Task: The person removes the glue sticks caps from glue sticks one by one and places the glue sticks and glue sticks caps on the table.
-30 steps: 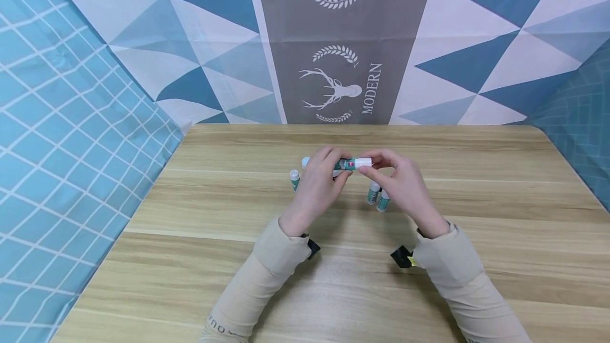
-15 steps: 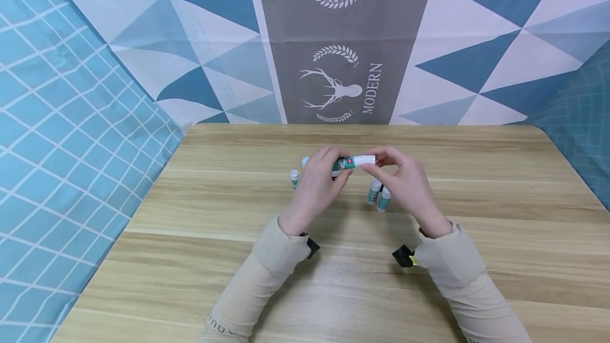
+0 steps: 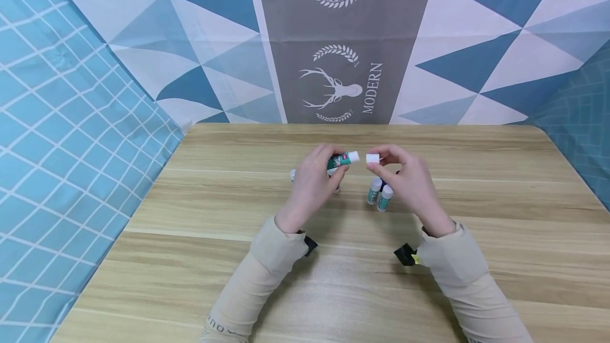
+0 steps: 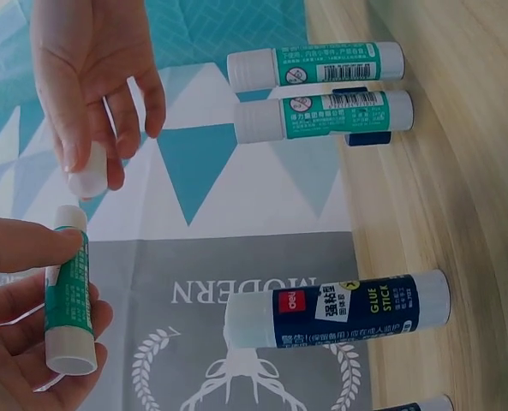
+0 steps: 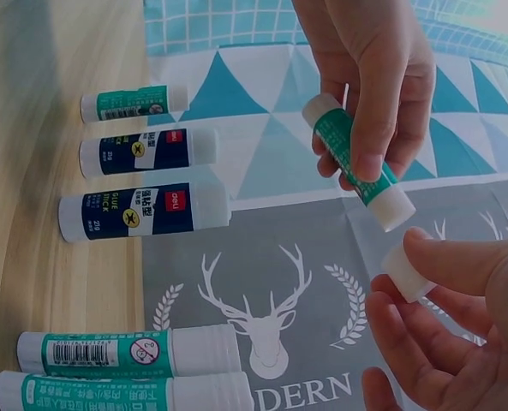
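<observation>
My left hand [image 3: 310, 189] grips a green glue stick [image 3: 339, 161] by its body, between thumb and fingers. Its bare white end tilts up toward the right. Thumb and fingertips of my right hand [image 3: 411, 184] pinch a small white cap [image 3: 373, 158], a short gap away from that end. Both wrist views confirm the gap: the cap [image 5: 408, 272] sits close to the tip of the glue stick [image 5: 356, 154] without meeting it. In the left wrist view the glue stick [image 4: 69, 295] is held nearly upright, the cap [image 4: 88, 178] just above it.
Two green glue sticks [image 3: 385, 198] stand capped on the wooden table [image 3: 352, 290] below my right hand. Navy glue sticks [image 5: 142, 211] and another green glue stick [image 5: 138, 103] stand toward the left, partly hidden by my left hand in the head view. Patterned cloth [image 3: 333, 41] hangs behind.
The cap has come off the glue stick, and a gap now shows between them. My left hand has drawn slightly left with the stick; my right hand holds the cap and has shifted slightly right.
</observation>
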The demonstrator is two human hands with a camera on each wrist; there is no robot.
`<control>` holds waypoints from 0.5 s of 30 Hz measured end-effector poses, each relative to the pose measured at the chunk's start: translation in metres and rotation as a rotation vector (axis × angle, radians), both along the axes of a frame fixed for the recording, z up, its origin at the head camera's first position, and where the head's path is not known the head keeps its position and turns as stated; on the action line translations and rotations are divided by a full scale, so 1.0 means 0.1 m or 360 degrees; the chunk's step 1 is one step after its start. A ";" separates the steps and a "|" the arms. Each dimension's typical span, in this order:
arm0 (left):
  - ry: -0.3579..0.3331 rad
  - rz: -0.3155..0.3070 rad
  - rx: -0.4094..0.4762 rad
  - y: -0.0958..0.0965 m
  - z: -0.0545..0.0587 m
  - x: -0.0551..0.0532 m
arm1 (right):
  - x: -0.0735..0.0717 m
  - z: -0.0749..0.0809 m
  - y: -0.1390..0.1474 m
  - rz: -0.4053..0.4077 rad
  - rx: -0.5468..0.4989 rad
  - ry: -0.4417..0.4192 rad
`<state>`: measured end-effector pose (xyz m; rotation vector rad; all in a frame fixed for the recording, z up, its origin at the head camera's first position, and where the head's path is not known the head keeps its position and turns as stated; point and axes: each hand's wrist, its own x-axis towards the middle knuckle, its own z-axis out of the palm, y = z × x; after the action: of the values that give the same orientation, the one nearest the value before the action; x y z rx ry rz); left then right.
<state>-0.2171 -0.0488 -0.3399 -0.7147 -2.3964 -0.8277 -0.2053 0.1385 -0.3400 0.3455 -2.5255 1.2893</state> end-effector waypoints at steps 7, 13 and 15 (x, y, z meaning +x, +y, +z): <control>-0.0026 0.0032 0.0027 -0.06 0.03 -0.03 | -0.02 0.02 0.04 -0.0020 0.0017 -0.0011; -0.0074 0.0091 0.0091 -0.18 0.07 -0.08 | -0.03 0.04 0.09 -0.0046 0.0018 -0.0029; -0.0095 0.0122 0.0127 -0.24 0.08 -0.11 | -0.02 0.05 0.11 -0.0058 0.0018 -0.0029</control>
<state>-0.2276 -0.0729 -0.3315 -0.5706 -2.4120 -0.9192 -0.2077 0.1492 -0.3349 0.2898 -2.5431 1.2706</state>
